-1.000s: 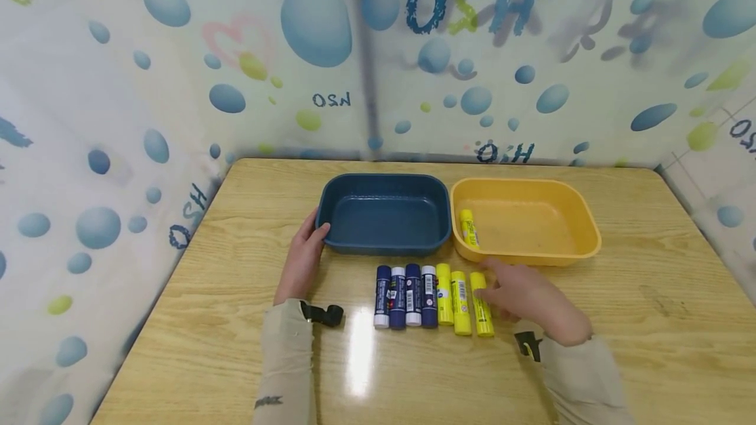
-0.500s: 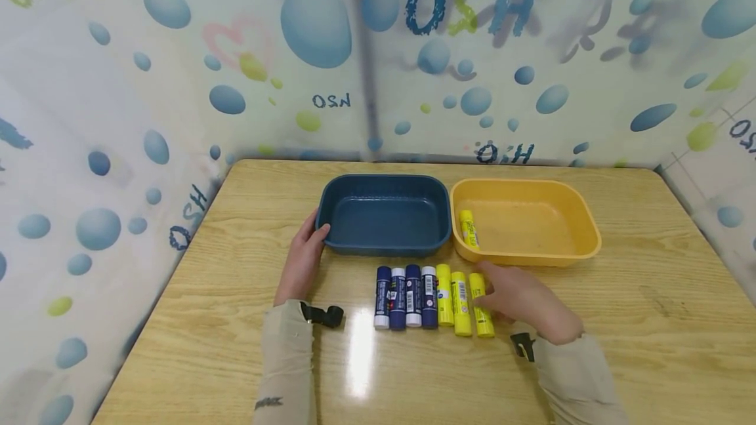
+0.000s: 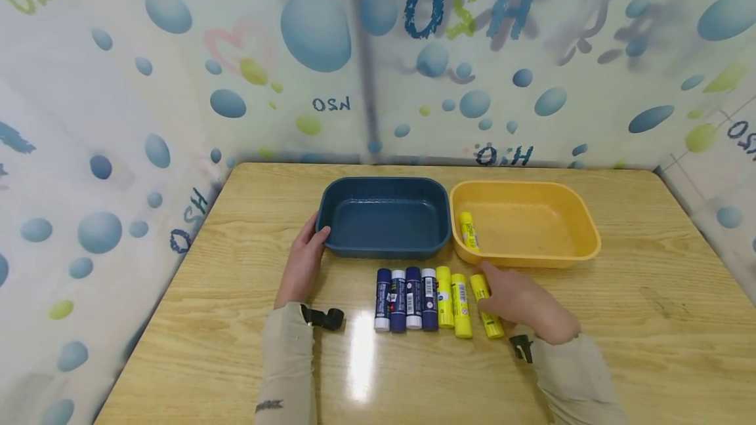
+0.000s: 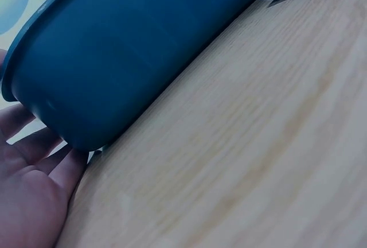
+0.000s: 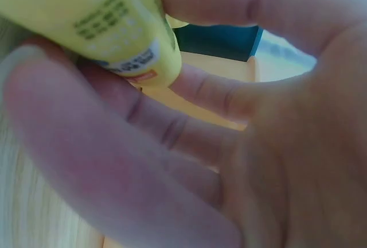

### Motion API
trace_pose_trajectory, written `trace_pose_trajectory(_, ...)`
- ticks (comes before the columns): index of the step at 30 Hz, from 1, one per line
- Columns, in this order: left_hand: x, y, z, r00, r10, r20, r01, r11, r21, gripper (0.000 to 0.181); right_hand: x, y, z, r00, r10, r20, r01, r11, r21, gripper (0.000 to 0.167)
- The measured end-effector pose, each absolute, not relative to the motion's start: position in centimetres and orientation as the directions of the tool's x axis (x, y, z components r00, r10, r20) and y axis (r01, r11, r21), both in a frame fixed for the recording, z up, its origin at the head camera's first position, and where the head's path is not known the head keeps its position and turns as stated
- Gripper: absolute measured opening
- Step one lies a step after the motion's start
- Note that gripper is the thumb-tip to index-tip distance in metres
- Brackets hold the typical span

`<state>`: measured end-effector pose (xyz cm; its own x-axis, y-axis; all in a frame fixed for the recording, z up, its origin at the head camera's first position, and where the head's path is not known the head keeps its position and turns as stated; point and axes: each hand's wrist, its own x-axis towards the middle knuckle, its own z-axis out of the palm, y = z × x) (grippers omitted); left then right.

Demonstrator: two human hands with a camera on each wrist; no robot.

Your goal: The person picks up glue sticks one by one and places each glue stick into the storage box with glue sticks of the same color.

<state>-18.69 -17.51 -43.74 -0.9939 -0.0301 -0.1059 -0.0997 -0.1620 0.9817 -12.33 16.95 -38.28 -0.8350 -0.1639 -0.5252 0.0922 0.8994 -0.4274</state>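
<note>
My left hand (image 3: 303, 261) holds the left end of a dark blue plastic bin (image 3: 386, 251), thumb at the rim and fingers against the outer wall. In the left wrist view, the fingers (image 4: 43, 147) touch the bin's rounded corner. My right hand (image 3: 525, 297) grips a yellow glue stick (image 3: 491, 325) at the right end of a row. That stick lies slanted, apart from its neighbours. Up close in the right wrist view, fingers surround the yellow glue stick (image 5: 123, 35). Beside it lie two more yellow glue sticks (image 3: 461, 307) and several dark blue-and-white ones (image 3: 413, 300).
A yellow-orange bin (image 3: 531, 259) stands right of the blue one, with a yellow glue stick (image 3: 468, 231) leaning inside its left end. Both bins sit toward the back of the wooden table (image 3: 207, 333). A patterned curtain (image 3: 378, 84) rises behind the table's far edge.
The rightmost yellow glue stick has turned, its near end shifting right, away from the row. My right hand has moved slightly left around it. The left hand keeps its place on the blue bin.
</note>
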Motion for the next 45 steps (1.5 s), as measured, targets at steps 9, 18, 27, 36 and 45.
trace_pose_trajectory(9, -18.7, -17.6, -43.7, -0.994, -0.008, -0.112, -0.109, -0.172, 0.979, 0.049, -12.4, 17.1, -38.7, -0.847, -0.141, -0.512, 0.112, 0.895, -0.432, 0.052)
trace_pose_trajectory(18, -18.7, -17.6, -43.5, -0.995, -0.004, -0.105, -0.103, -0.164, 0.981, 0.049, -12.2, 17.4, -37.8, -0.838, -0.164, -0.520, 0.112, 0.881, -0.459, 0.051)
trace_pose_trajectory(27, -18.6, -17.6, -43.4, -0.997, -0.011, -0.078, -0.075, -0.160, 0.984, 0.048, -12.1, 17.2, -36.9, -0.831, -0.194, -0.522, 0.069, 0.894, -0.443, 0.050)
trace_pose_trajectory(36, -17.9, -17.4, -42.1, -0.997, 0.013, -0.082, -0.083, -0.156, 0.984, 0.051, -12.2, 17.4, -36.0, -0.871, -0.237, -0.431, -0.042, 0.909, -0.415, 0.052)
trace_pose_trajectory(45, -17.6, -17.3, -42.0, -0.995, 0.009, -0.097, -0.098, -0.129, 0.987, 0.053, -12.0, 18.3, -35.0, -0.909, -0.276, -0.312, -0.094, 0.866, -0.492, 0.053)
